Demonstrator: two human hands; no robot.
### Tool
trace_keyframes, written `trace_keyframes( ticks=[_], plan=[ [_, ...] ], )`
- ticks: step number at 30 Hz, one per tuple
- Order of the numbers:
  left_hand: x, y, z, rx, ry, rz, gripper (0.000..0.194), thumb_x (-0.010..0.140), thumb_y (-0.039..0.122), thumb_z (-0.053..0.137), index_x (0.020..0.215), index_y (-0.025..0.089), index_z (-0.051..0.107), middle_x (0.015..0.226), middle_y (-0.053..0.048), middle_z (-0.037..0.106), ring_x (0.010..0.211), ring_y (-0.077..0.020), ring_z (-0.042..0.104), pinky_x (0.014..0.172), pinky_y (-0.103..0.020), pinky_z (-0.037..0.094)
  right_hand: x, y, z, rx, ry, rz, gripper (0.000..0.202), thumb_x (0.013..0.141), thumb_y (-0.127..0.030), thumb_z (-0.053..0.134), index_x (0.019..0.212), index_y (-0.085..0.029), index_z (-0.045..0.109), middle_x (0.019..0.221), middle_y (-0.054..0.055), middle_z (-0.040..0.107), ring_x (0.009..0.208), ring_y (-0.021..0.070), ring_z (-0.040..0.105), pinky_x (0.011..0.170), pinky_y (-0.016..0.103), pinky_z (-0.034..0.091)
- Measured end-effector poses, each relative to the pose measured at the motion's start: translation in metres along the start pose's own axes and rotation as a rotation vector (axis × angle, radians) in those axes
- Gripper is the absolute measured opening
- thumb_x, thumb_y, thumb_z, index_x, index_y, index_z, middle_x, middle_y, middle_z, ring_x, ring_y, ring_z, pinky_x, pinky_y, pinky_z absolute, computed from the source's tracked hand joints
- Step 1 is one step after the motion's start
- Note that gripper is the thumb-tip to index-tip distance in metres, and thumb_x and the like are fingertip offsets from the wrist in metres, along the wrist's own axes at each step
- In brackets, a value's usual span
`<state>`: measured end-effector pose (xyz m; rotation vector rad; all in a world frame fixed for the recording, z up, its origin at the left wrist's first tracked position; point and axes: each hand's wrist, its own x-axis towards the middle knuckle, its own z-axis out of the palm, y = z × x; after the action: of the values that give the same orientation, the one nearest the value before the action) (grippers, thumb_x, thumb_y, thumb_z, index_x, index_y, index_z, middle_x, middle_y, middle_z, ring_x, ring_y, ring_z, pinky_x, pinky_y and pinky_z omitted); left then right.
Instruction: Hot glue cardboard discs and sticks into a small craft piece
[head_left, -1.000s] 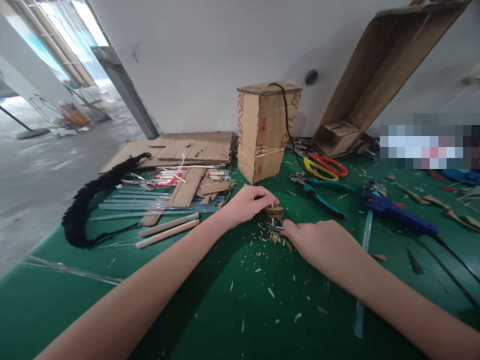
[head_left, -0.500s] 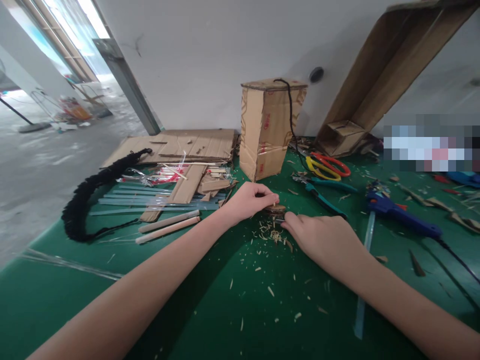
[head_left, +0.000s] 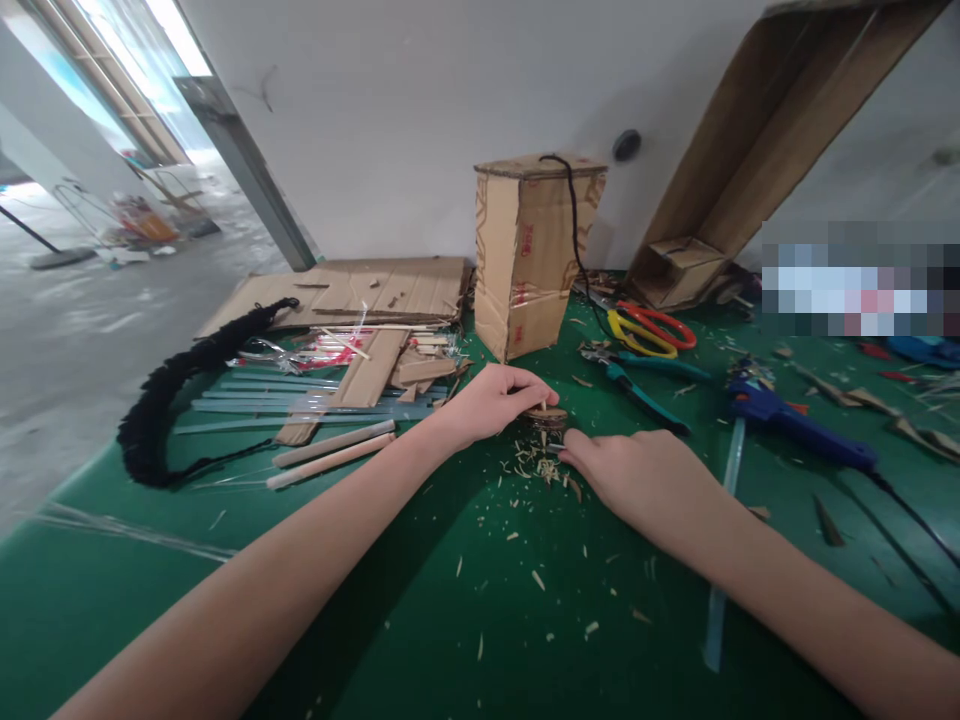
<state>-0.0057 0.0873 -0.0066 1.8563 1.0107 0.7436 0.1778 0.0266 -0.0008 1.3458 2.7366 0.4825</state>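
Note:
Near the middle of the green table, my left hand (head_left: 493,405) is closed, thumb and fingers pinching a small layered cardboard disc (head_left: 553,416) with a short pale stick showing at its top. My right hand (head_left: 637,475) is closed just to the right and nearer to me. A thin metallic tip (head_left: 556,447) shows at its fingertips, close under the disc; the rest of that tool is hidden in the hand, so its kind is unclear. Pale wood shavings (head_left: 546,468) lie beneath and in front of both hands.
Behind the hands stands a cardboard box (head_left: 536,260) with a black cord. Teal-handled pliers (head_left: 645,395), scissors (head_left: 652,330) and a blue glue gun (head_left: 802,425) lie to the right. Left are two wooden rods (head_left: 330,460), glue sticks (head_left: 255,405) and a black fuzzy strip (head_left: 154,400).
The whole view has shifted slightly. More of the cardboard disc and its pale stick shows at my left fingertips. Both hands keep nearly the same place and grip.

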Motion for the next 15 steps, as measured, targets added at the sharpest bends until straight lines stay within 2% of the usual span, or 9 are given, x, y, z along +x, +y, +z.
trace_keyframes(
  ticks=[3, 6, 15],
  plan=[
    [-0.0001, -0.0004, 0.0002, 0.002, -0.006, 0.004, 0.028, 0.081, 0.032, 0.044, 0.086, 0.014, 0.065, 0.088, -0.005, 0.067, 0.079, -0.0135, 0.057, 0.071, -0.025, 0.043, -0.0029, -0.0013, -0.002, 0.002, -0.028, -0.011, 0.02, 0.087, -0.029, 0.034, 0.081, -0.02, 0.051, 0.048, -0.001, 0.056, 0.034, 0.012, 0.047, 0.042, 0.027, 0.008],
    [0.0, -0.0003, 0.0002, 0.015, -0.001, 0.001, 0.028, 0.081, 0.032, 0.044, 0.088, 0.015, 0.065, 0.089, -0.005, 0.066, 0.078, -0.0135, 0.057, 0.071, -0.026, 0.043, -0.0039, -0.0004, -0.0052, 0.002, -0.031, -0.009, 0.024, 0.089, -0.03, 0.031, 0.079, -0.02, 0.051, 0.047, -0.001, 0.056, 0.034, 0.0126, 0.047, 0.042, 0.027, 0.008],
    [0.0012, -0.0002, 0.0004, 0.019, 0.001, 0.01, 0.026, 0.081, 0.03, 0.045, 0.084, 0.015, 0.065, 0.087, -0.004, 0.067, 0.079, -0.0125, 0.058, 0.072, -0.024, 0.043, 0.0033, 0.0034, 0.0008, -0.038, 0.096, 0.067, 0.036, 0.09, -0.034, 0.024, 0.076, -0.019, 0.054, 0.05, 0.001, 0.057, 0.038, 0.0113, 0.048, 0.042, 0.026, 0.007]
  ],
)
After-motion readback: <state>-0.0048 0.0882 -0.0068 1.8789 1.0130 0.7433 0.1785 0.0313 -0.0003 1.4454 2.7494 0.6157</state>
